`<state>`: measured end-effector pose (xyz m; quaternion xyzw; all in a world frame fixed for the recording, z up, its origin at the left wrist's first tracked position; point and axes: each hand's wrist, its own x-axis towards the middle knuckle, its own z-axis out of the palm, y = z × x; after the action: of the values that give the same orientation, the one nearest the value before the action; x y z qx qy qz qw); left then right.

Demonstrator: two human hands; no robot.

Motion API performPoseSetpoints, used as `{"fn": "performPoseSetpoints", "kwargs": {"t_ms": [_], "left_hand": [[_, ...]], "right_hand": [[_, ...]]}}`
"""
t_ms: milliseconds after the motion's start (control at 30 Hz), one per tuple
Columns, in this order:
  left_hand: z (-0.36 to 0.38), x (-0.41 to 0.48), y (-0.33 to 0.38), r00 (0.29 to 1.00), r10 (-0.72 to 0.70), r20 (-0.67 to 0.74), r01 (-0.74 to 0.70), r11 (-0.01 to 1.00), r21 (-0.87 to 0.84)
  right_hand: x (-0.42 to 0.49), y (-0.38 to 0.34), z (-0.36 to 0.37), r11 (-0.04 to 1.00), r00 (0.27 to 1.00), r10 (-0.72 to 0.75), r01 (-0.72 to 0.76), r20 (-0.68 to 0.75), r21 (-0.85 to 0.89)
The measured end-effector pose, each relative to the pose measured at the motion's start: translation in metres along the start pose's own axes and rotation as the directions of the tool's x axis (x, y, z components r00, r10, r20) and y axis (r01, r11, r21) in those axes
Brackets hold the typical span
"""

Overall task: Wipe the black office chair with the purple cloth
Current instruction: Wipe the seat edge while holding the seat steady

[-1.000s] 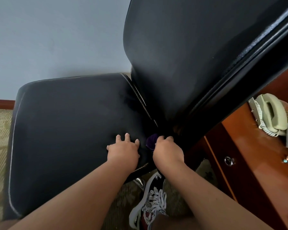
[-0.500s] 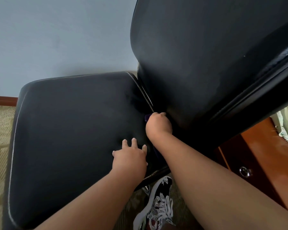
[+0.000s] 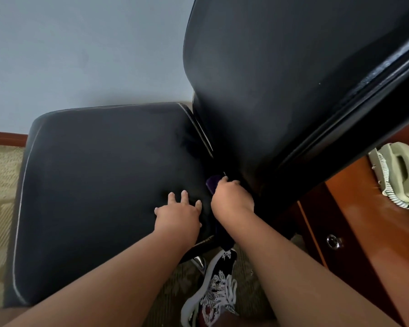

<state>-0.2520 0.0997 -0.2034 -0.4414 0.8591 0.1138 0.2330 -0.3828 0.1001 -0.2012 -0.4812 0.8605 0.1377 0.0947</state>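
Purple cloth point(image 3: 212, 183) bunched inside curled right hand point(image 3: 232, 199), at seat-back crease of black office chair point(image 3: 99, 185), corner poking past fingertips, long axis hidden, left hand point(image 3: 178, 213) spread flat on seat

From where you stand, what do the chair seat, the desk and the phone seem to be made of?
Chair seat: probably leather or imitation leather, matte black, smooth with pale piping along its edge.
Desk: wood or veneer, reddish-brown, glossy varnish that catches light.
Phone: likely plastic, beige, smooth moulded shell.
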Motion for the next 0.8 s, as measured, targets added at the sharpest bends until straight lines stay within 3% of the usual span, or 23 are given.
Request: {"fn": "performPoseSetpoints", "kwargs": {"t_ms": [200,433,800], "left_hand": [[0.004,-0.007,-0.002,1.0,0.008,-0.022,-0.009,1.0,-0.028],[0.004,-0.005,-0.005,0.999,0.038,-0.016,-0.039,0.999,-0.034],[-0.006,0.001,-0.008,0.999,0.047,-0.005,-0.047,0.999,0.0]], "right_hand": [[-0.019,0.004,0.013,0.999,1.0,0.015,-0.015,-0.022,-0.03],[0.037,-0.026,-0.003,0.988,0.994,0.042,-0.027,-0.1,0.153],[0.114,-0.063,-0.028,0.986,0.981,0.058,-0.027,-0.187,0.167]]}}
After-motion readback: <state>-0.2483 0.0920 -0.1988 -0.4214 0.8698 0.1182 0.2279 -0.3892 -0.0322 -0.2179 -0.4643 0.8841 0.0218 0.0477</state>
